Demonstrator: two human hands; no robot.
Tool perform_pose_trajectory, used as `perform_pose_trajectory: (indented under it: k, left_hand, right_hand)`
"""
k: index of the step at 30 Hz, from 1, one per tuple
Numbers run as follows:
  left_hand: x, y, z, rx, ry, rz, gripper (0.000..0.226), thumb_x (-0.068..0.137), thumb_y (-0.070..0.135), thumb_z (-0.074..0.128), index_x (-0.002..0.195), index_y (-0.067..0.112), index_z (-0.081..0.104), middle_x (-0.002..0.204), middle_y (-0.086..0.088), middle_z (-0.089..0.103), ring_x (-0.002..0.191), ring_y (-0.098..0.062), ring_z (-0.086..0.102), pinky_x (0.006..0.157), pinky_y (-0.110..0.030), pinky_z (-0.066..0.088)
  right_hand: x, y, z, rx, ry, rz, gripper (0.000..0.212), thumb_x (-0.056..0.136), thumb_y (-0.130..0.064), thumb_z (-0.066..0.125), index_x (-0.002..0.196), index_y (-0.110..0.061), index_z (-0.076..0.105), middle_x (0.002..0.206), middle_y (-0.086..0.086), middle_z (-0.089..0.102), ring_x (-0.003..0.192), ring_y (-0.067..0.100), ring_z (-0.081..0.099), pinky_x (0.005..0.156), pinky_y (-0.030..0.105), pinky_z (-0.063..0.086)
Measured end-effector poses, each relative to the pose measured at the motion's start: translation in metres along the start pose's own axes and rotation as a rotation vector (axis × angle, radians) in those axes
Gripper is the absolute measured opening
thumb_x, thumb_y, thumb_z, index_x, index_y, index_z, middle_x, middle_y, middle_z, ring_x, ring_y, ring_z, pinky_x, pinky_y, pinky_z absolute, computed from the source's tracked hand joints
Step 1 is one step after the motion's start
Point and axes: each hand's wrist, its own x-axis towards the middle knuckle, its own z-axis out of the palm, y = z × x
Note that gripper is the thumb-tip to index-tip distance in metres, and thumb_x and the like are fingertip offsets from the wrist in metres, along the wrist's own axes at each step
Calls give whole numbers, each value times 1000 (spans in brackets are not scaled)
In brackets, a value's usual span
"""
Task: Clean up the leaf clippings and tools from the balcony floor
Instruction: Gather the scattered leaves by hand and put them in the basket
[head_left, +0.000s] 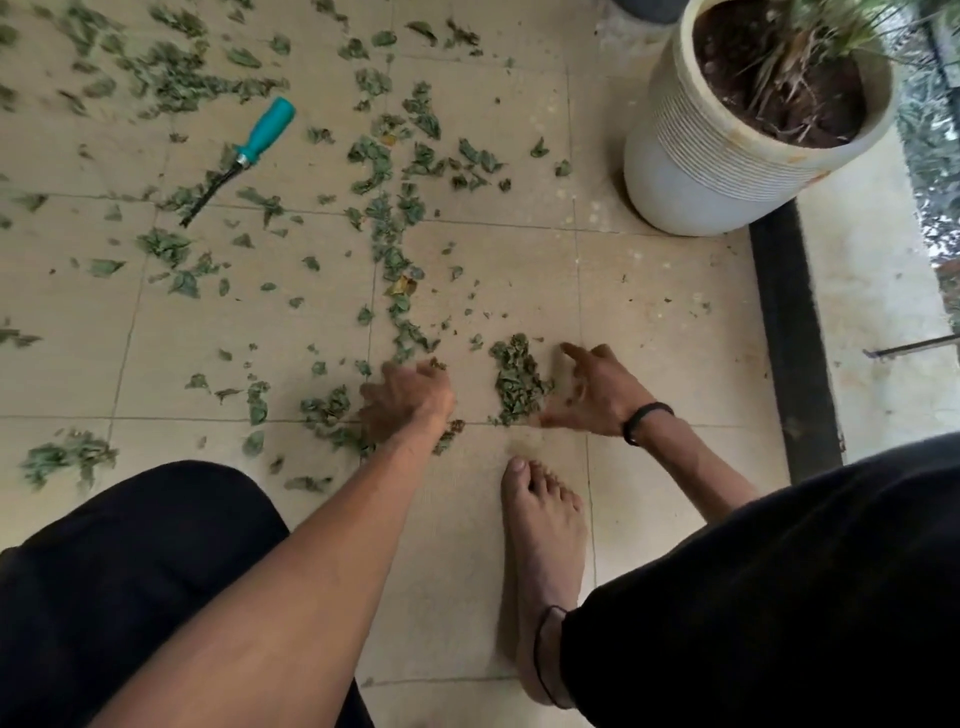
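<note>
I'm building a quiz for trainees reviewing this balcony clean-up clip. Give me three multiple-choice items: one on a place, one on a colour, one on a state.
1. Where does the gathered pile of clippings lie?
A. Inside the pot
B. Between the two hands
C. On top of the tool

2. What colour is the tool's handle?
A. Red
B. Yellow
C. Teal

3. What state is the right hand in?
A. Fingers spread, holding nothing
B. Gripping the tool
C. Resting on the pot

Key: 1 B, the pile sits between the left hand and the right hand. 2 C, the handle is plainly teal. 3 A, it is spread beside the pile, far from the white pot.
</note>
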Motion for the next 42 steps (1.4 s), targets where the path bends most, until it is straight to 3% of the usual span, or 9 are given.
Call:
perform_pose_trajectory:
  k: [2, 5, 12, 20, 27, 32, 36, 39, 42]
  left_hand:
    - [-1, -16, -7, 22, -26, -126, 57, 104, 47, 45, 148, 13, 34, 150, -21, 34, 117, -35, 51, 78, -35, 44]
    - [3, -26, -7, -139, -159, -253, 78, 103, 47, 45, 162, 17, 5, 162, -19, 21, 140, -36, 41, 110, -43, 44]
    - [0, 6, -15, -582, -228, -52, 37, 109, 27, 39, 139, 9, 52, 89, -2, 59, 94, -29, 72, 84, -40, 63]
    - [5, -8, -1, -379, -175, -54, 19, 105, 21, 45, 107, 19, 64, 98, -7, 69, 92, -27, 71, 84, -41, 62]
    - [-2, 3, -9, -310, -283, 46, 36, 105, 22, 42, 136, 20, 62, 133, -13, 64, 117, -33, 62, 100, -42, 55]
    - [3, -2, -13, -223, -266, 183, 32, 104, 21, 44, 122, 16, 70, 115, 0, 69, 94, -17, 61, 75, -24, 47]
    - [12, -4, -18, -559, -215, 43, 40, 107, 40, 37, 94, 13, 63, 79, -2, 58, 63, -14, 49, 63, -27, 45]
    - [8, 3, -33, -1057, -560, -244, 53, 103, 58, 38, 108, 11, 61, 98, -13, 70, 86, -28, 67, 82, -44, 58]
    - [4, 6, -43, -1283, -814, -326, 71, 97, 64, 46, 125, 1, 64, 110, -23, 73, 102, -36, 71, 86, -47, 60]
  right_hand:
    - [0, -5, 9, -54, -85, 29, 145, 45, -69, 91, 159, -34, 9, 146, 12, 32, 121, 38, 56, 105, 48, 50]
    - [10, -27, 23, -3, -46, -28, 140, 55, -45, 98, 160, -30, 7, 145, 16, 34, 123, 40, 54, 107, 46, 47]
    - [32, -49, -3, -17, -7, -126, 143, 53, -38, 100, 162, -25, 8, 146, 15, 31, 128, 37, 48, 112, 46, 44]
    - [39, -90, -1, -287, -141, -271, 142, 47, -57, 96, 157, -34, 10, 146, 11, 23, 125, 38, 51, 108, 45, 46]
    - [22, -106, 36, -195, 15, -460, 47, 90, -29, 74, 131, -15, 58, 120, 10, 48, 92, 31, 63, 85, 36, 56]
    - [31, -105, 21, -76, 157, -396, 14, 89, -11, 71, 102, -8, 73, 98, 12, 66, 89, 33, 63, 76, 35, 50]
    - [24, -124, -10, 19, 166, -341, 18, 89, -15, 75, 106, -9, 75, 100, 9, 72, 86, 21, 64, 75, 26, 52]
    - [9, -149, -20, -43, 127, -463, 22, 89, -12, 74, 111, -13, 74, 101, 8, 72, 85, 18, 64, 68, 15, 47]
    - [-9, -174, -20, -295, 101, -549, 27, 93, -14, 65, 120, -15, 67, 106, 8, 66, 94, 25, 66, 79, 28, 53]
